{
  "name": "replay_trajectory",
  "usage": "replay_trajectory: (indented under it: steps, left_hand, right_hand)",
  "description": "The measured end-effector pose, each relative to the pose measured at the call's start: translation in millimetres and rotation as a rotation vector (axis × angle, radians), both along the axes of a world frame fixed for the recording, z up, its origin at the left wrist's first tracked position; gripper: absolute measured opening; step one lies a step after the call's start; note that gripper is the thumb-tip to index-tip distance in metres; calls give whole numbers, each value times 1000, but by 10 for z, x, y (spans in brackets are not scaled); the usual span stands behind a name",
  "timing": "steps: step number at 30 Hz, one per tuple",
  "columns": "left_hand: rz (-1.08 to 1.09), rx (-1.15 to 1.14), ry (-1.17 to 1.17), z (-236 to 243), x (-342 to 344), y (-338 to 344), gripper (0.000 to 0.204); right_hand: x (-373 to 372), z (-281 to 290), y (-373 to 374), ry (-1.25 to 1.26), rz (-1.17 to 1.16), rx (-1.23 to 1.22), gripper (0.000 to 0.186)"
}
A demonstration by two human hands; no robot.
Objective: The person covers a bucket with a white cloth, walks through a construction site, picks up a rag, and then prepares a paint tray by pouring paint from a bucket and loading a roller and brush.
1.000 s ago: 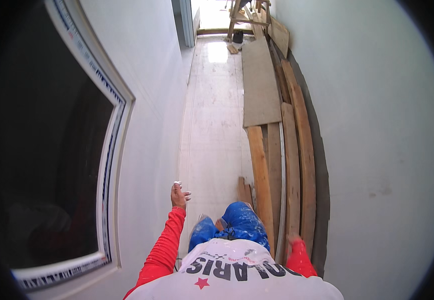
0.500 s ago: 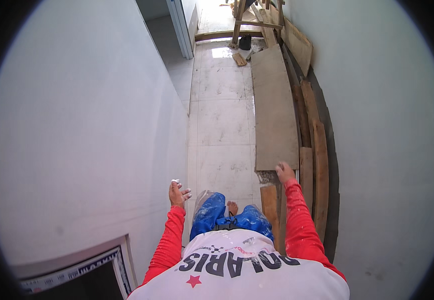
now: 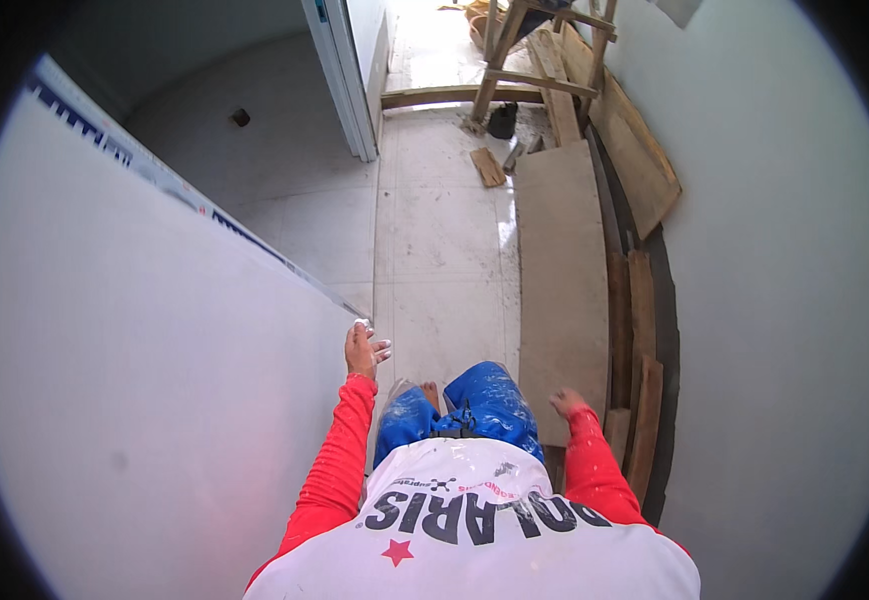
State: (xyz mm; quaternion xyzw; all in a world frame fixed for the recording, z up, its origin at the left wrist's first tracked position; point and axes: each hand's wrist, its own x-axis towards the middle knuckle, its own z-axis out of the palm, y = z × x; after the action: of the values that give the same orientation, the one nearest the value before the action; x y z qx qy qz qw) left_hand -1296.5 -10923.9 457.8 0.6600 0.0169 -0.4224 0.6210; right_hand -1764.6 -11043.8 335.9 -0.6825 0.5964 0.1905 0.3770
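My left hand (image 3: 365, 349) is near the edge of the white wall (image 3: 175, 350) on my left, fingers apart and empty, with white material on the fingertips; I cannot tell if it touches the wall. My right hand (image 3: 570, 403) hangs at my right side above a long plywood sheet (image 3: 560, 280), its fingers apart with nothing seen in them. The sheet lies on the tiled floor beside several wooden planks (image 3: 641, 310) along the right wall. My blue trousers and bare toes show below.
Ahead, a wooden trestle (image 3: 540, 85) stands beside a timber sill (image 3: 425, 95), a black container (image 3: 503, 120) and wood scraps (image 3: 488, 166). A doorway (image 3: 255, 190) opens left into a tiled room with a small dark object (image 3: 241, 117). A board (image 3: 645, 170) leans against the right wall.
I have moved forward along the corridor: the window has dropped out of view, the left doorway and trestle are closer. My right hand rose forward, then dropped back beside my thigh.
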Motion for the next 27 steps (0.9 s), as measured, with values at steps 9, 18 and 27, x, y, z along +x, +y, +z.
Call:
replay_trajectory:
  steps: [9,18,27]
  left_hand:
    - [101,145,-96,-217,1552,-2612,54]
    - [273,-14,34,10,3168,-4559,56]
    - [40,-293,108,177,4748,-7260,46]
  right_hand:
    - [-151,-620,-2068,223,-497,491,38]
    - [4798,588,-7170,-544,-45,-339,34]
    - [7581,1299,-9452,-807,38,-107,36]
